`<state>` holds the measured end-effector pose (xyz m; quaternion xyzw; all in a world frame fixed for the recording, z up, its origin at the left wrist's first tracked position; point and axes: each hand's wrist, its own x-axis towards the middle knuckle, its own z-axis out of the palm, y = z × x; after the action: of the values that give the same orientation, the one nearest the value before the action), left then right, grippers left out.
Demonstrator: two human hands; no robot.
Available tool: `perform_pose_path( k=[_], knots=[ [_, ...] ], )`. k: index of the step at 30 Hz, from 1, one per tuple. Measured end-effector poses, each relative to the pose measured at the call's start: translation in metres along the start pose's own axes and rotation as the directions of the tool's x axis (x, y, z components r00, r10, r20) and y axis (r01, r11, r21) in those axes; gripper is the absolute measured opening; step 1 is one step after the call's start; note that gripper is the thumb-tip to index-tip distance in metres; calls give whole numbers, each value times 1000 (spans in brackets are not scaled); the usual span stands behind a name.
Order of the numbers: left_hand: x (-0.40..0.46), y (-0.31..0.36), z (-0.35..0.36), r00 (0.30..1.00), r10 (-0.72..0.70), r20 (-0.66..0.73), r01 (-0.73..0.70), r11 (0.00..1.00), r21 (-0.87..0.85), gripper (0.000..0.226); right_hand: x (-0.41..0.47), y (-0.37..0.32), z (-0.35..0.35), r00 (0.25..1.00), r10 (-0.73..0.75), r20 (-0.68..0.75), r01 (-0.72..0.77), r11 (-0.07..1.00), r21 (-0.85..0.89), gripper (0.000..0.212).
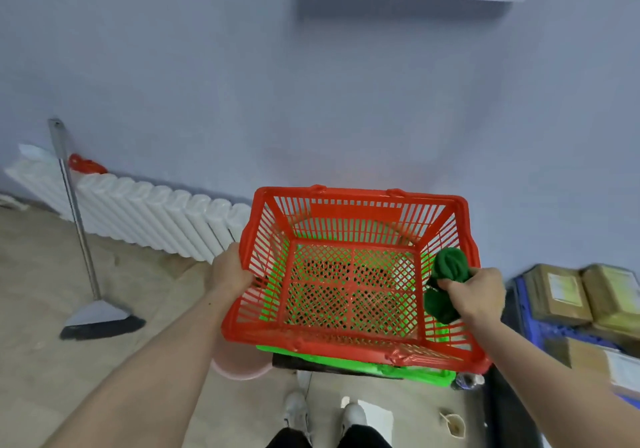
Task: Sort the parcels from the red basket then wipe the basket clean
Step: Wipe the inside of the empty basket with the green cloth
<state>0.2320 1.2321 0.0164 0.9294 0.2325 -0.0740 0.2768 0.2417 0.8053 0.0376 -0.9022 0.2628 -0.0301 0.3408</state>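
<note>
The 1 red basket (353,274) sits in front of me, nothing inside it, stacked on top of 1 green basket (408,371) whose rim shows below its near edge. My left hand (230,271) is curled around the red basket's left rim, fingers wrapped over the edge. My right hand (476,293) is closed in a fist on 1 bunched dark green cloth (448,284), held against the right inner wall. To the right, 1 blue crate (526,323) holds at least 3 brown parcels (557,291). On the left, 1 broom (93,312) leans beside 1 white radiator (156,215). My 2 white shoes (296,409) show below.
</note>
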Motion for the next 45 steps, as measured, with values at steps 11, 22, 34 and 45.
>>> perform_pose_path(
  k=[11, 22, 34, 45],
  knots=[
    [23, -4, 16, 996, 13, 88, -18, 998, 56, 49, -17, 16, 18, 992, 130, 2, -129, 989, -74, 25],
    [36, -13, 49, 987, -2, 163, -14, 995, 95, 43, 15, 58, 57, 967, 235, 97, -209, 952, -225, 46],
    [48, -26, 107, 980, -74, 185, 38, 981, 188, 37, 31, 90, 95, 874, 452, 178, -417, 886, -202, 51],
    [47, -27, 126, 987, -64, 150, 39, 986, 165, 21, 36, 108, 113, 888, 437, 146, -392, 883, -260, 52]
  ],
)
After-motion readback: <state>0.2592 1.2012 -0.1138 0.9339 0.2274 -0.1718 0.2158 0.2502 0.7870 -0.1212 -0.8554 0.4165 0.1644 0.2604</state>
